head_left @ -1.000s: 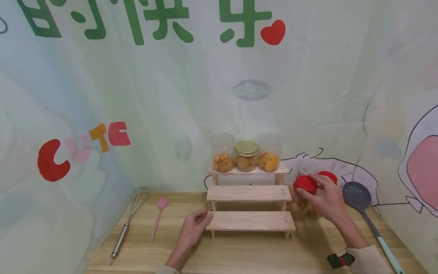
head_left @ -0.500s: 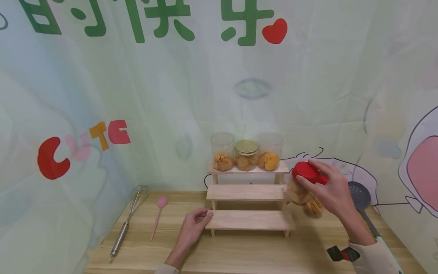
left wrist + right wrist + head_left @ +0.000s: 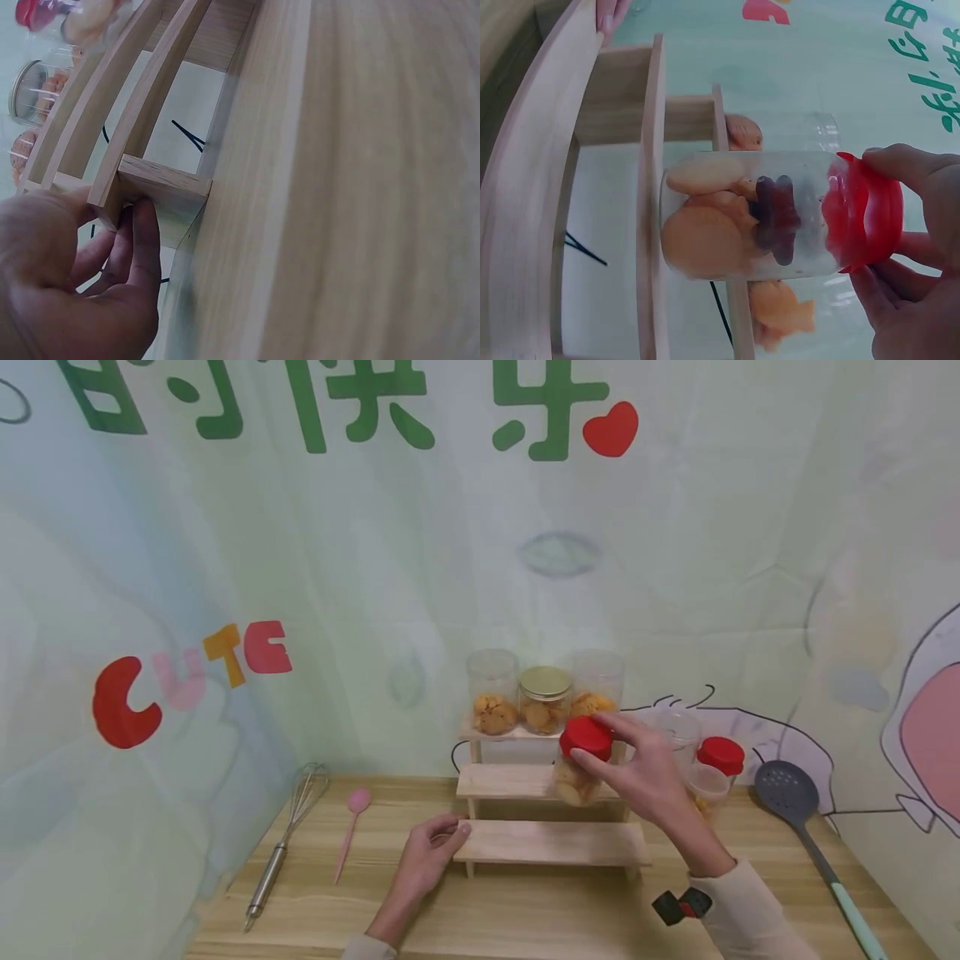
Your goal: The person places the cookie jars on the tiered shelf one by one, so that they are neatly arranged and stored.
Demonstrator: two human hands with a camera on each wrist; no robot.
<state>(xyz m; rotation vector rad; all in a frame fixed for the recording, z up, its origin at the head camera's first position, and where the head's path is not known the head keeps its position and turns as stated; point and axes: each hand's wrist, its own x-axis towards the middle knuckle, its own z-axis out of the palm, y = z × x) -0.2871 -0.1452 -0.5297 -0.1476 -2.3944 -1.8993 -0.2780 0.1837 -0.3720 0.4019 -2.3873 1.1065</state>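
Observation:
My right hand (image 3: 645, 770) grips the red lid (image 3: 870, 214) of a clear cookie jar (image 3: 576, 781), holding it up by the right part of the middle step of a wooden three-step rack (image 3: 551, 842). Cookies and a dark brown piece show through the jar's wall (image 3: 720, 217) in the right wrist view. With thumb and fingers, my left hand (image 3: 427, 860) pinches the left end of the lowest step (image 3: 112, 180). On the top step stand two clear jars and, between them, a gold-lidded jar (image 3: 545, 702), all with cookies inside; the held jar partly covers the right one.
Right of the rack stand a red-lidded jar (image 3: 722, 755), a tall clear jar (image 3: 678, 731) and a small clear container (image 3: 707, 787). A grey slotted spoon (image 3: 787, 789) lies farther right. A whisk (image 3: 288, 843) and a pink spoon (image 3: 354, 827) lie on the left.
My right hand has lifted the red-lidded cookie jar from the group at the right and carried it left to the rack. The left hand stays at the lowest step.

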